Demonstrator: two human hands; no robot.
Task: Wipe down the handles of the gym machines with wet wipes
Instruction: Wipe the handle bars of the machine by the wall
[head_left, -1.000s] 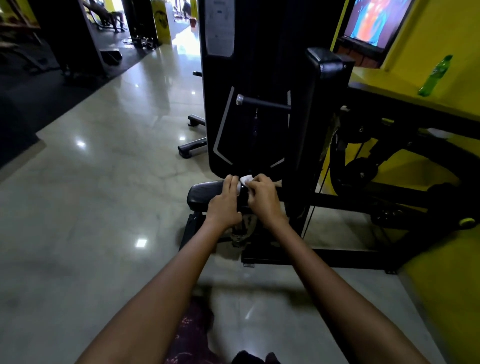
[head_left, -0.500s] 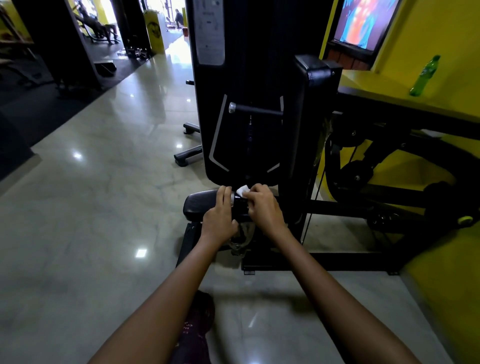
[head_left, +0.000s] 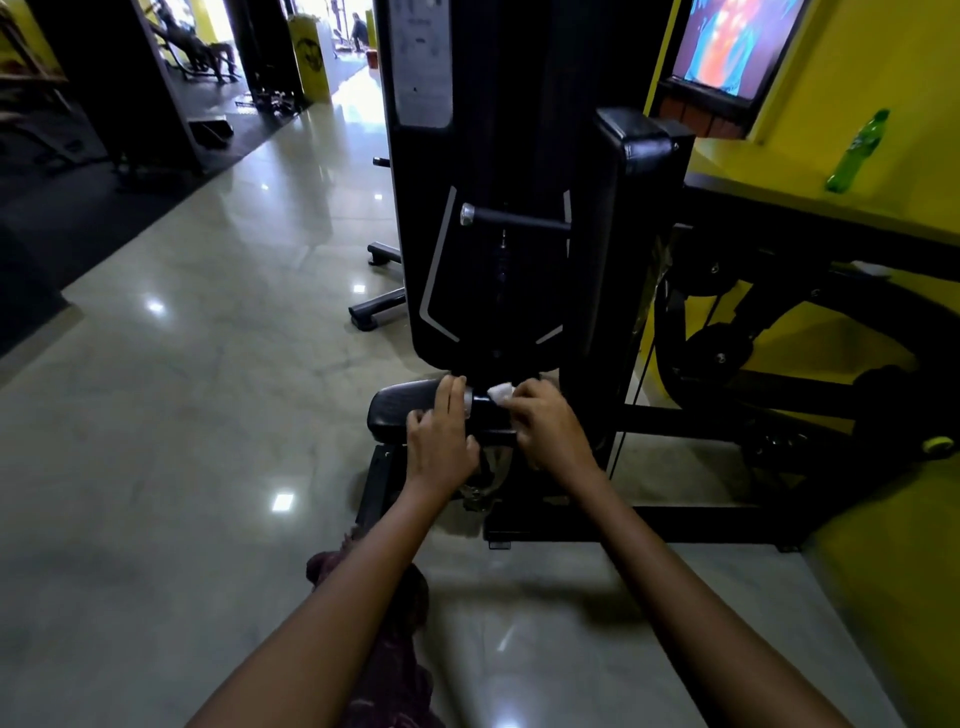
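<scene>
Lower centre: left hand (head_left: 441, 441) laid over the padded black handle (head_left: 410, 413), fingers draped, steadying. Just right: right hand (head_left: 550, 434) pinching a white wet wipe (head_left: 501, 391) against the bar. Wipe small, crumpled, likely limp and light; best pinched by a fold. Handle rigid, fixed. Beyond: black weight-stack tower (head_left: 498, 182). Upper right: green bottle (head_left: 857, 150).
</scene>
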